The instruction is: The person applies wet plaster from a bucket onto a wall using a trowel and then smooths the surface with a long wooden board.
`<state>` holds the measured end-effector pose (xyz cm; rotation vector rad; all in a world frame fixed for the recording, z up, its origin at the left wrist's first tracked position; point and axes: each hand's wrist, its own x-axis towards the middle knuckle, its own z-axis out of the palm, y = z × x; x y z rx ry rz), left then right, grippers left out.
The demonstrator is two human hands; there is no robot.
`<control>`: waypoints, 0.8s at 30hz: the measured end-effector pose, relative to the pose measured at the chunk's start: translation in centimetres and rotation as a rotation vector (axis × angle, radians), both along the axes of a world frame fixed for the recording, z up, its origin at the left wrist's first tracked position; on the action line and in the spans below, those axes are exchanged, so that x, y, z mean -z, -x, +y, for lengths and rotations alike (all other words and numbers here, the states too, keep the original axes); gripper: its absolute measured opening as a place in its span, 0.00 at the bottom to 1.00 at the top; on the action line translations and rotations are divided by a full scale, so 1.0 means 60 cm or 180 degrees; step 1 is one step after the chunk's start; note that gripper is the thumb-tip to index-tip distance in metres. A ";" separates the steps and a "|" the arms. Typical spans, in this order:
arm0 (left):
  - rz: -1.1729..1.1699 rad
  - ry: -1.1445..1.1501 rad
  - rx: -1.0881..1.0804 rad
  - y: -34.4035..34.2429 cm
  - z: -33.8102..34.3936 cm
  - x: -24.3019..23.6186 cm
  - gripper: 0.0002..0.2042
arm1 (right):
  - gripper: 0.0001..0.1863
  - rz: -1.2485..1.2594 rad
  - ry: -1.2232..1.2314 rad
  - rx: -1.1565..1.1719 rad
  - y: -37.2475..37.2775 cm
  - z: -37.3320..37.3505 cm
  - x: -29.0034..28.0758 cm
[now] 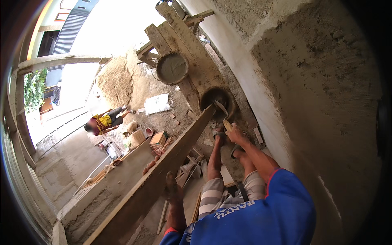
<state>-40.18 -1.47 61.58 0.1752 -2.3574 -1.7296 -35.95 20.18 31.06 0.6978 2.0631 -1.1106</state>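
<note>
My left hand (171, 191) is closed around a long wooden board (163, 173). Its thumb shows on the near side, and its fingertips curl over the far edge. The board slants from the lower left up to a dark round bucket (232, 105), and its far end overlaps the bucket's rim. In my right hand (235, 134) is the wooden handle of a trowel (221, 108), whose metal blade reaches into the bucket. Wet grey mortar seems to lie in the shadow inside it. Farther off, a second round bucket (172, 68) holds smooth grey mortar.
Under the buckets run rough scaffold planks (183, 45) on a wooden trestle. A partly plastered wall (261, 98) rises close on my right. Below to the left are a person (105, 122), a sand heap (116, 79), a white sack (157, 103) and loose wood scraps (190, 169).
</note>
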 end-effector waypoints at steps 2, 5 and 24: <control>0.0118 0.2662 0.0931 0.000 -0.028 -0.027 0.32 | 0.29 0.0203 -0.0045 -0.0231 0.013 0.033 -0.095; 0.0050 0.1531 0.0727 -0.007 -0.055 -0.017 0.28 | 0.29 0.0626 0.0071 -0.0531 0.030 0.081 -0.230; -0.0090 -0.0541 0.0389 -0.035 -0.038 -0.008 0.25 | 0.32 -0.0569 -0.0487 -0.1086 0.067 0.034 0.149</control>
